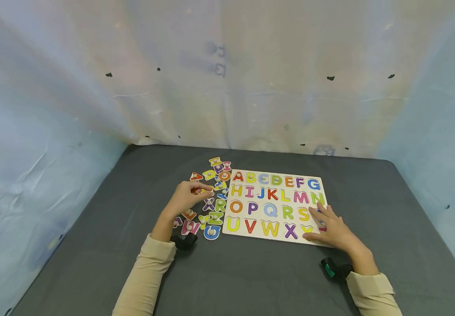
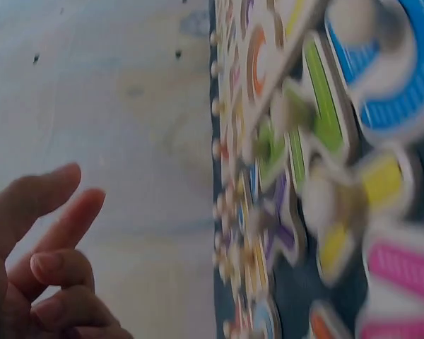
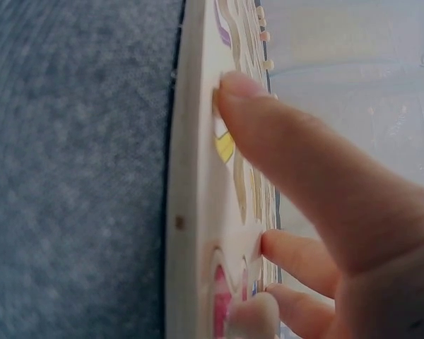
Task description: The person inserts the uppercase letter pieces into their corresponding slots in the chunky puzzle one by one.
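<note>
My left hand (image 1: 185, 195) hovers over a cluster of knobbed wooden letter pieces left of the alphabet puzzle board (image 1: 260, 208). In the left wrist view, the thumb and index finger stand apart with nothing between them. Below that hand lie a purple X piece (image 1: 209, 204), a green R piece (image 1: 220, 205) and a blue G piece (image 1: 211, 232). My right hand (image 1: 331, 228) rests with spread fingers on the board's lower right corner, covering some letters. Its thumb (image 3: 268, 116) touches the board by a yellow letter. Knobs show on the board's A, B, C and D.
A dark grey cloth (image 1: 266, 276) covers the table. Pale sheeting (image 1: 251, 87) hangs behind and at both sides. An orange O piece (image 1: 224, 176) lies close to the board's left edge, and a pink piece (image 1: 190, 227) lies near the left wrist's black camera strap (image 1: 185, 242).
</note>
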A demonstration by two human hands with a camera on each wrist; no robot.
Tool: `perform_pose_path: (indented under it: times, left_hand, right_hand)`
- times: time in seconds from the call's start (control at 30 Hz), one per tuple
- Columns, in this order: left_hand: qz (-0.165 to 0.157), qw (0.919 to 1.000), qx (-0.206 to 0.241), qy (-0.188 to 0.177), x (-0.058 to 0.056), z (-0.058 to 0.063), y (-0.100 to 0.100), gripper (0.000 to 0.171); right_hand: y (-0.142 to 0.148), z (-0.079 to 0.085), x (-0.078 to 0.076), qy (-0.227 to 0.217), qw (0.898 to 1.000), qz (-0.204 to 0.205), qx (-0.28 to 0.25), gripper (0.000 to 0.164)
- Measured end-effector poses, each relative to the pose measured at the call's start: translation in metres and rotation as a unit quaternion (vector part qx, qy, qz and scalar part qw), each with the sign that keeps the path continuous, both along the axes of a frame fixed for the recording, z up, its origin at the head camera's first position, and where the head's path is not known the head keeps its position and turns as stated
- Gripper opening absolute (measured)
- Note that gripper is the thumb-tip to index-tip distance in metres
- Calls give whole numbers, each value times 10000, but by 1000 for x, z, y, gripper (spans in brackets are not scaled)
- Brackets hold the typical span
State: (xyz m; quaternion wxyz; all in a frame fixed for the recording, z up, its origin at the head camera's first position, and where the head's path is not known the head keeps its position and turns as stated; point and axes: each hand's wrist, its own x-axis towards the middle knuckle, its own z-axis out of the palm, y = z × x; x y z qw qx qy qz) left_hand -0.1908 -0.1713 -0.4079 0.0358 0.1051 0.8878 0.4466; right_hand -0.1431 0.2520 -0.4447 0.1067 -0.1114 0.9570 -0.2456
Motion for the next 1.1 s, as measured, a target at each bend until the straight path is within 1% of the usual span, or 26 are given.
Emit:
perform_pose_path:
  times: [0.1, 0.2, 0.3, 0.4, 0.57, 0.7, 0.93, 1.1]
  left_hand:
    - [-129, 9998, -121, -109, -2, -2, -14, 26]
    - [-185, 9993, -253, -183, -5, -2, -26, 25]
    - [-204, 9985, -369, -343, -8, -3, -36, 25]
    - [-228, 9971, -501, -523, -9, -6, -45, 24]
    - [-277, 9943, -748, -712, -9, -14, -59, 24]
    - [-290, 9932, -779, -812, -8, -18, -65, 22]
    - [-540, 9910, -634, -1045, -5, -27, -73, 22]
    - [-556, 9902, -651, -1103, -5, -32, -76, 21]
  right_hand:
    - [3, 1, 0, -22, 10000, 7, -5, 94]
    - [5, 3, -2, -34, 10000, 24, -26, 94]
    - [7, 4, -4, -26, 10000, 38, -62, 94]
    - [8, 4, -4, -42, 10000, 52, -68, 94]
    - [6, 3, -4, -89, 9999, 52, -39, 95]
    - [4, 2, -4, -75, 9999, 83, -87, 94]
    - [4, 0, -2, -45, 9999, 89, 1, 94]
    - [3, -1, -2, -45, 9999, 102, -45, 95]
